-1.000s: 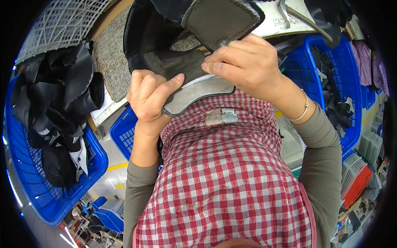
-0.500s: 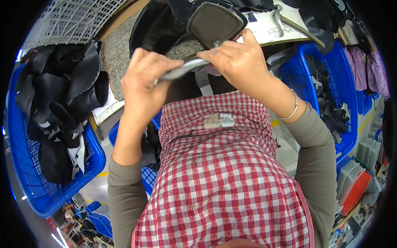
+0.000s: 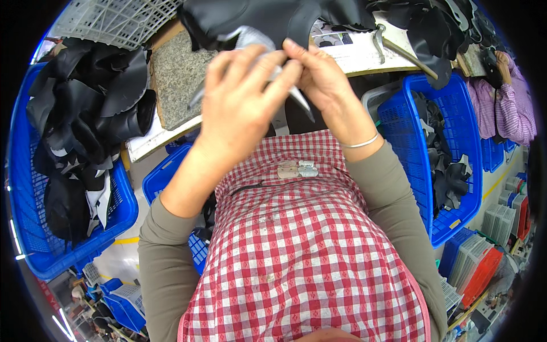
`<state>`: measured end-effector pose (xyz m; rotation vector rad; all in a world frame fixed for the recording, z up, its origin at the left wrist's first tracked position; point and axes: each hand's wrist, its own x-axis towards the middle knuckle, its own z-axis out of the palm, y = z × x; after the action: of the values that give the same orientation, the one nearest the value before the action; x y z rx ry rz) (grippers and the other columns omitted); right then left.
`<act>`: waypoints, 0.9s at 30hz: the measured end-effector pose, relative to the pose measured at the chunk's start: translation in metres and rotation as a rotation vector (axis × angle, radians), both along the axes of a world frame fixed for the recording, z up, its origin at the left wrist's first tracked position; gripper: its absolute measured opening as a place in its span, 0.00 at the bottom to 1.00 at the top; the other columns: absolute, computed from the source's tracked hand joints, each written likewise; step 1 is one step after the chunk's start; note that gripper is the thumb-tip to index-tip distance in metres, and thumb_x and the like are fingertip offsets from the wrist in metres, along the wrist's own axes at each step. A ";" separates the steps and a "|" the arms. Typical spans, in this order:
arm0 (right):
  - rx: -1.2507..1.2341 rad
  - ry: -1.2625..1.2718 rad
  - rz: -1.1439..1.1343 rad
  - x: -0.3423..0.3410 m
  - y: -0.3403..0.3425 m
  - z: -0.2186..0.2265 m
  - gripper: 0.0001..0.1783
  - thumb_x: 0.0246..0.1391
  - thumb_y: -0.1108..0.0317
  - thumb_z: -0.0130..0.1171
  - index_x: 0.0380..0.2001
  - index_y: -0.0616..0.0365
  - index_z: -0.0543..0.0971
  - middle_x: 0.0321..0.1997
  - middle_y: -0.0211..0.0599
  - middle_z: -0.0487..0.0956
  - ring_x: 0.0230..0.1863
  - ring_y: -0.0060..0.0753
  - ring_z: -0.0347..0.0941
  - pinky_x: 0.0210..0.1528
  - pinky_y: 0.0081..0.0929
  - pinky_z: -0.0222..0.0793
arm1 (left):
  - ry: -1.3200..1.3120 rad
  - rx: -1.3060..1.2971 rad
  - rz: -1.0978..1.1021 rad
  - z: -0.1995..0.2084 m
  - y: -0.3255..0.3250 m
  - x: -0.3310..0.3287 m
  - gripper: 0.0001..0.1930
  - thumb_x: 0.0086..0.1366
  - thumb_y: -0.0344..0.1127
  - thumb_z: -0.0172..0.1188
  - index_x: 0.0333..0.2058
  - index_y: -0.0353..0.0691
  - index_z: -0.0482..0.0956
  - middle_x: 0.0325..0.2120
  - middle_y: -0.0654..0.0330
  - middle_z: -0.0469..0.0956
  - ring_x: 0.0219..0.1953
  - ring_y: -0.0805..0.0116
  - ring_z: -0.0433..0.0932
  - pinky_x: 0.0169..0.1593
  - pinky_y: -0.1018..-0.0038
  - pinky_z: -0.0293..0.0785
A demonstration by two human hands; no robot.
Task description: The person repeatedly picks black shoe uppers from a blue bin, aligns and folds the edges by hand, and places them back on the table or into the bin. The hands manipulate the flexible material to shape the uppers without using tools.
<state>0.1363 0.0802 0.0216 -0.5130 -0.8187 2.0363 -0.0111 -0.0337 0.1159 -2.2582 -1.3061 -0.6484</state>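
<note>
Just above the table's near edge, a black leather piece with a pale grey underside is folded between my two hands. My left hand is curled over its top, hiding most of it, with the fingers somewhat blurred. At the piece's right side, my right hand has thumb and fingers closed on it, close to the left fingertips. Behind them, a larger smooth black leather part lies across the table.
A stone slab lies left on the white table; a hammer lies right. Blue baskets of black leather pieces flank me, one left, one right. Another person's purple checked sleeve shows at far right.
My left hand has moved right and over the piece, meeting the right hand. The stitched, grey-lined leather part behind no longer shows its lining; smooth black leather lies there now.
</note>
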 end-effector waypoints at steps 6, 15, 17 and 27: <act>-0.128 0.083 -0.047 -0.004 -0.012 0.005 0.15 0.62 0.64 0.70 0.47 0.60 0.82 0.41 0.34 0.86 0.38 0.30 0.82 0.46 0.32 0.81 | -0.085 0.130 -0.150 0.013 -0.011 -0.011 0.13 0.51 0.33 0.65 0.37 0.39 0.84 0.35 0.62 0.81 0.40 0.61 0.81 0.42 0.64 0.78; -0.111 -0.019 0.077 0.017 -0.043 0.036 0.11 0.67 0.62 0.64 0.48 0.52 0.82 0.46 0.32 0.83 0.50 0.29 0.80 0.50 0.29 0.80 | -0.131 -0.088 -0.358 -0.009 0.010 -0.018 0.22 0.53 0.30 0.65 0.49 0.41 0.81 0.47 0.59 0.81 0.49 0.60 0.82 0.47 0.67 0.82; 0.246 -0.254 -0.065 0.024 -0.067 0.049 0.14 0.69 0.61 0.61 0.53 0.51 0.81 0.50 0.33 0.82 0.55 0.28 0.78 0.54 0.31 0.81 | -0.038 -0.155 -0.355 -0.008 0.018 -0.021 0.23 0.51 0.32 0.71 0.48 0.42 0.82 0.46 0.60 0.80 0.51 0.58 0.80 0.54 0.64 0.78; -0.523 0.263 0.214 0.013 -0.042 -0.003 0.12 0.71 0.63 0.55 0.48 0.58 0.81 0.44 0.35 0.86 0.43 0.33 0.85 0.46 0.40 0.84 | 0.114 -0.195 -0.378 0.007 0.028 -0.015 0.13 0.51 0.35 0.66 0.35 0.40 0.77 0.34 0.60 0.76 0.43 0.60 0.79 0.48 0.64 0.78</act>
<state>0.1496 0.0377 0.0183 -0.4379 -0.1804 2.4614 -0.0265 -0.0061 0.1229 -2.6909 -0.9300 -0.5241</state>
